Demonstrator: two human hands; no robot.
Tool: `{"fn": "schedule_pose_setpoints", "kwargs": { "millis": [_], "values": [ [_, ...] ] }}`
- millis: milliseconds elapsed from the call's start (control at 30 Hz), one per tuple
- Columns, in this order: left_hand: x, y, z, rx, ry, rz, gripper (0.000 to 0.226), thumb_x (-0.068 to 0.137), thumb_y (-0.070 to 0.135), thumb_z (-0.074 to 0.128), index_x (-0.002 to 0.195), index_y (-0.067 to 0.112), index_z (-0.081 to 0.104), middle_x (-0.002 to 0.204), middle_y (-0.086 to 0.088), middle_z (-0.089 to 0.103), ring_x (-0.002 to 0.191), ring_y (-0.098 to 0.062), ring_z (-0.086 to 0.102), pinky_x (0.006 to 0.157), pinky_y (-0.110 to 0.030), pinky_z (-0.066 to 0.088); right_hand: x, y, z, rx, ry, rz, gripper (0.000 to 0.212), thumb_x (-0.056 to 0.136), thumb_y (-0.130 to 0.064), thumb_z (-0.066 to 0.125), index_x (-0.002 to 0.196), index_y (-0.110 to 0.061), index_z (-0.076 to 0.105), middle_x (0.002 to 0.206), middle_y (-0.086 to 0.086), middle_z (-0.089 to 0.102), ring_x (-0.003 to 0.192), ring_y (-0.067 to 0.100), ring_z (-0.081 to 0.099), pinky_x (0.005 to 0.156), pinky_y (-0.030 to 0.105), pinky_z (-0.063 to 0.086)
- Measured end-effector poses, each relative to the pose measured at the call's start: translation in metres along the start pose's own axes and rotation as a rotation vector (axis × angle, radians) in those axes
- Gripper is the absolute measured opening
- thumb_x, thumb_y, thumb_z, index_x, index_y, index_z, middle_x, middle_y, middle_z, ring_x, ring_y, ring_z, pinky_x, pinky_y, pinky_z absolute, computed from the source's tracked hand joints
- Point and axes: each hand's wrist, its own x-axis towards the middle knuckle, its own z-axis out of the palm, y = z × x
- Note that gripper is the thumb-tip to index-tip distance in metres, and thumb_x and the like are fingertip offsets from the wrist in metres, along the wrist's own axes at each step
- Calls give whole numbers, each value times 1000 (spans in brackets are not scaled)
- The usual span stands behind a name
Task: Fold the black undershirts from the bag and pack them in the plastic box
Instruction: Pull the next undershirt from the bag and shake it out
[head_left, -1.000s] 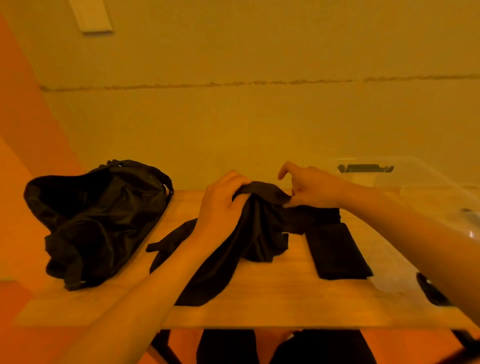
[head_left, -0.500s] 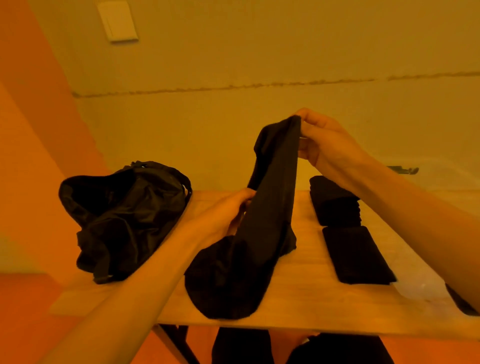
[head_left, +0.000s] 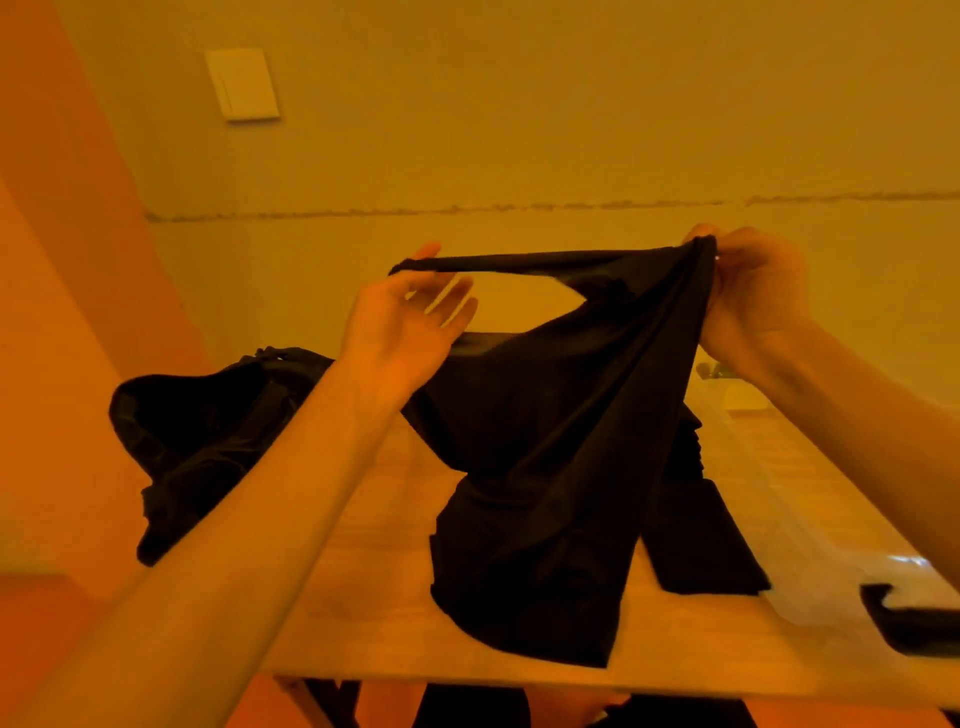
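1. Two hands are up over the table. The left hand (head_left: 410, 317) shows its palm with fingers spread and nearly straight. The right hand (head_left: 753, 296) is curled tight, pinching gathered cloth.
2. One black undershirt (head_left: 561, 441) is in the air between them, thin, smooth and matte. It is bunched at the right hand's fingertips and fans down in long folds, and its hem pools on the wood below both wrists.
3. One narrow strap (head_left: 519, 261) is pulled taut from the right hand's pinch across to the left hand's raised forefinger. Whether the left thumb clamps it, I cannot tell.
4. One folded undershirt (head_left: 701, 545) lies as a flat dark rectangle under the right forearm. Behind it is one more dark folded pile (head_left: 688, 447), half hidden by the hanging cloth.
5. One bag (head_left: 208, 436), black, soft and crumpled with its mouth gaping, slumps beyond the left forearm.
6. One plastic box (head_left: 831, 519), clear and glossy, lies beneath the right arm. Two black latches show on it, the near latch (head_left: 909, 623) chunky and angular.
7. One wooden table (head_left: 363, 545), pale and smooth, carries everything.
8. One rectangular wall plate (head_left: 241, 83) sits high above the left hand.
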Motion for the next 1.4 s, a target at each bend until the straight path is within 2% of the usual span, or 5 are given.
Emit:
{"fn": "schedule_pose_setpoints", "kwargs": {
  "millis": [367,533,800,1000,1400],
  "values": [
    [-32,7,32,-38,-329,-128,52,83,1,39,132,-12,49,146,-29,49,136,-37,46,118,-44,34,-14,43,81,-840,-274,298,84,82,-44,78,152,-30,34,129,-8,65,122,8,55,102,32,34],
    [-33,14,30,97,-153,-120,36,103,21,41,118,-4,61,127,-26,65,122,-37,61,101,-47,52,1,44,98,-618,-311,264,6,90,-17,72,95,-13,74,86,0,74,89,16,69,89,30,50],
    [-30,35,-3,36,72,-249,10,99,5,50,101,-2,57,97,-20,71,47,-14,63,43,-19,49,-32,31,104,-982,-832,264,33,86,-39,71,95,-9,77,93,8,75,95,16,70,97,33,49],
    [-47,52,-6,358,-192,-298,23,90,25,57,105,8,61,90,-2,65,51,-3,47,33,-12,32,-11,69,102,-1190,-394,119,64,77,-50,81,134,-33,56,114,-13,64,102,6,62,87,30,54],
    [-56,99,-10,249,10,162,6,87,16,58,92,12,59,86,1,62,61,-8,57,42,-13,34,18,76,69,-1707,-130,-321,54,101,-54,41,72,-13,61,59,3,52,57,24,53,51,34,37]
  ]
}}
